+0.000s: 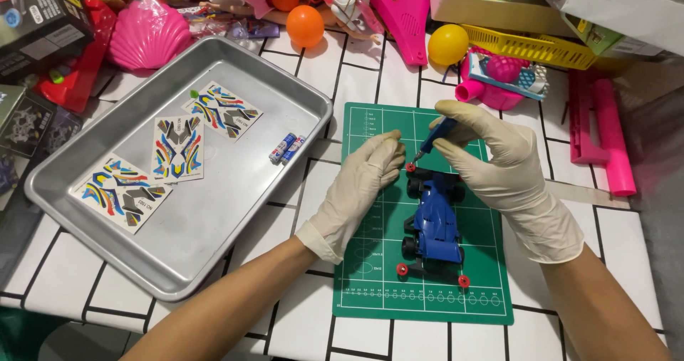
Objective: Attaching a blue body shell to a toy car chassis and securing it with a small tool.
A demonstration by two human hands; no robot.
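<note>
A blue toy race car [434, 222] with black wheels and small red rollers lies on a green cutting mat [370, 275]. My right hand [499, 169], in a cream glove, holds a blue-handled screwdriver [436, 134] whose tip points at the red roller [411, 166] at the car's front left corner. My left hand [363, 186], also gloved, rests on the mat beside the car's front, with its fingertips at that roller.
A metal tray [214, 226] on the left holds three sticker sheets [178, 147] and two small batteries [286, 148]. Toys crowd the far edge: a pink shell [146, 37], orange ball [305, 25], yellow ball [447, 44], yellow basket [531, 46], pink parts [605, 133].
</note>
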